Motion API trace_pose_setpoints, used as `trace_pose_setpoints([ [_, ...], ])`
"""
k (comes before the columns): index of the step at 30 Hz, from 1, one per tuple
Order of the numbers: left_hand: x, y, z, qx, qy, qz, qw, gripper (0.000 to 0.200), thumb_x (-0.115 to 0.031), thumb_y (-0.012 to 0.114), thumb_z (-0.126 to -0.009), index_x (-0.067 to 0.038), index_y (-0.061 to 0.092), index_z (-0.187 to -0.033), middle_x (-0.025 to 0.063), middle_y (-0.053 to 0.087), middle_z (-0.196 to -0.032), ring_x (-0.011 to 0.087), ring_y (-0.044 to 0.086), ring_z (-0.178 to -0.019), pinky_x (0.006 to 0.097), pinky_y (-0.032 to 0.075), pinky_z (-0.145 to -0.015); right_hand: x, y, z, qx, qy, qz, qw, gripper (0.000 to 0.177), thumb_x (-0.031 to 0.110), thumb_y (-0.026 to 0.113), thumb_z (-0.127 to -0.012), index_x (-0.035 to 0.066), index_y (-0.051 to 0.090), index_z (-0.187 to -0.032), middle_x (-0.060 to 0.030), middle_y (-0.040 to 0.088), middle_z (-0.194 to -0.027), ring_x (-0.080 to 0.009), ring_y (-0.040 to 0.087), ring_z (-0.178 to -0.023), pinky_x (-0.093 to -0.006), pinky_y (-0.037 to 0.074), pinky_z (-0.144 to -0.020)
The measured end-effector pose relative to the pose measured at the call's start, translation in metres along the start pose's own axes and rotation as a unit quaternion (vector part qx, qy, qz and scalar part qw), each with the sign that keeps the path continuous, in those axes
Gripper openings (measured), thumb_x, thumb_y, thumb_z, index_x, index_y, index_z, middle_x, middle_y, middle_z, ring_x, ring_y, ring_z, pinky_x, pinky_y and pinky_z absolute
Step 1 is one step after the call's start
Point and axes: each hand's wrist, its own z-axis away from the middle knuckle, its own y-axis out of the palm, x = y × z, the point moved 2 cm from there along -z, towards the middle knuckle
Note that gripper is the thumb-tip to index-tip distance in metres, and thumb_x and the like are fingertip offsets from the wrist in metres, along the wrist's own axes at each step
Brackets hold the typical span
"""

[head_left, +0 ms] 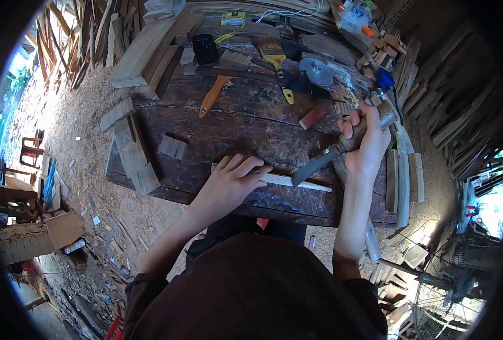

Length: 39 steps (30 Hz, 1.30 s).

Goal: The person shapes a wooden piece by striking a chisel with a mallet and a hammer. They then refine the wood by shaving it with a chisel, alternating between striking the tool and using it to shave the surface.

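Observation:
My left hand [233, 180] presses a thin, pale wooden strip [308, 185] against the dark workbench [246, 133] near its front edge, fingers curled over the strip's left part. In my right hand [367, 139] is a chisel [315, 168], gripped by its thick wooden handle. The chisel slants down to the left, and its blade tip meets the strip just right of my left fingers. Behind the chisel lies a small red block [312, 117]. A small square wood piece [173, 147] sits left of my left hand.
Farther back on the bench are an orange-handled tool [213, 97], a paintbrush [273, 54], a grey disc [316, 72] and a yellow tape measure [233, 18]. Joined wood pieces [131, 147] line the left edge. A fan [452, 283] stands at lower right.

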Motion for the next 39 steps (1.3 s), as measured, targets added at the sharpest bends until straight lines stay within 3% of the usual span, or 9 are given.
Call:
trace_pose_setpoints([
  [8, -0.004, 0.001, -0.003, 0.001, -0.006, -0.003, 1.0, 0.039, -0.024, 0.062, -0.086, -0.008, 0.059, -0.121, 0.006, 0.051, -0.107, 0.0251, 0.051, -0.1, 0.0399, 0.043, -0.088, 0.002, 0.021, 0.009, -0.041, -0.067, 0.059, 0.995, 0.009, 0.004, 0.06, -0.087, 0.001, 0.052, -0.086, -0.0049, 0.053, -0.072, -0.0089, 0.045, -0.055, -0.0243, 0.037, -0.041],
  [12, -0.012, 0.01, -0.024, 0.017, 0.037, 0.087, 0.995, 0.05, -0.028, 0.066, -0.086, -0.004, 0.053, -0.127, 0.0103, 0.051, -0.112, 0.0278, 0.053, -0.104, 0.0373, 0.043, -0.09, 0.003, 0.029, 0.017, -0.042, -0.094, 0.089, 0.991, 0.012, 0.007, 0.061, -0.087, 0.002, 0.051, -0.083, -0.004, 0.052, -0.064, -0.0089, 0.045, -0.045, -0.0248, 0.035, -0.037],
  [15, -0.015, 0.013, -0.051, 0.013, 0.013, 0.388, 0.921, 0.049, -0.023, 0.068, -0.086, 0.003, 0.052, -0.124, 0.0171, 0.059, -0.111, 0.0255, 0.06, -0.098, 0.0342, 0.048, -0.086, 0.005, 0.04, 0.025, -0.058, -0.097, 0.136, 0.984, 0.015, 0.009, 0.063, -0.087, 0.003, 0.051, -0.079, -0.0025, 0.05, -0.06, -0.0097, 0.045, -0.041, -0.0252, 0.034, -0.036],
  [16, -0.012, 0.017, -0.057, 0.019, 0.016, 0.387, 0.922, 0.049, -0.023, 0.068, -0.086, 0.003, 0.052, -0.124, 0.0171, 0.059, -0.111, 0.0255, 0.06, -0.098, 0.0342, 0.048, -0.086, 0.005, 0.043, 0.027, -0.061, -0.102, 0.164, 0.979, 0.017, 0.009, 0.064, -0.086, 0.004, 0.051, -0.076, -0.0016, 0.049, -0.059, -0.0104, 0.045, -0.04, -0.0251, 0.033, -0.037],
  [19, -0.005, 0.027, -0.067, 0.092, -0.061, 0.481, 0.87, 0.038, -0.013, 0.065, -0.089, 0.006, 0.056, -0.121, 0.008, 0.064, -0.108, 0.0085, 0.056, -0.1, 0.0265, 0.046, -0.088, 0.001, 0.046, 0.026, -0.073, -0.112, 0.175, 0.975, 0.021, 0.013, 0.066, -0.086, 0.003, 0.051, -0.076, -0.0018, 0.051, -0.056, -0.0096, 0.046, -0.038, -0.0243, 0.034, -0.035],
  [26, -0.006, 0.03, -0.065, 0.077, -0.019, 0.514, 0.854, 0.037, -0.017, 0.066, -0.089, 0.003, 0.059, -0.119, 0.0057, 0.068, -0.095, 0.0045, 0.055, -0.091, 0.024, 0.047, -0.082, -0.001, 0.044, 0.031, -0.072, -0.129, 0.201, 0.968, 0.022, 0.017, 0.067, -0.086, 0.0, 0.055, -0.082, -0.0035, 0.052, -0.055, -0.0099, 0.049, -0.038, -0.0257, 0.038, -0.036],
  [31, -0.007, 0.022, -0.064, 0.15, -0.063, 0.465, 0.87, 0.031, -0.015, 0.065, -0.09, 0.005, 0.061, -0.113, 0.0017, 0.063, -0.087, 0.0033, 0.051, -0.083, 0.0241, 0.046, -0.073, -0.009, 0.036, 0.036, -0.067, -0.158, 0.23, 0.958, 0.033, 0.023, 0.069, -0.085, -0.004, 0.052, -0.094, -0.0168, 0.062, -0.079, -0.0265, 0.062, -0.072, -0.038, 0.048, -0.068],
  [35, -0.01, 0.02, -0.067, 0.132, -0.007, 0.458, 0.879, 0.029, -0.014, 0.062, -0.091, 0.005, 0.061, -0.114, 0.0045, 0.066, -0.089, 0.0062, 0.058, -0.085, 0.023, 0.048, -0.076, 0.004, 0.015, 0.049, 0.031, -0.2, 0.26, 0.944, 0.037, 0.023, 0.073, -0.082, -0.003, 0.053, -0.098, -0.0139, 0.063, -0.086, -0.0213, 0.063, -0.078, -0.0328, 0.049, -0.071],
  [39, -0.002, 0.027, -0.069, 0.108, 0.029, 0.487, 0.866, 0.029, -0.012, 0.058, -0.093, 0.005, 0.058, -0.117, 0.0092, 0.068, -0.096, 0.0121, 0.064, -0.092, 0.0247, 0.052, -0.081, 0.035, -0.04, 0.059, 0.058, -0.292, 0.427, 0.854, 0.029, 0.016, 0.071, -0.083, 0.0, 0.057, -0.102, -0.0116, 0.063, -0.087, -0.0216, 0.062, -0.079, -0.0317, 0.048, -0.072],
])
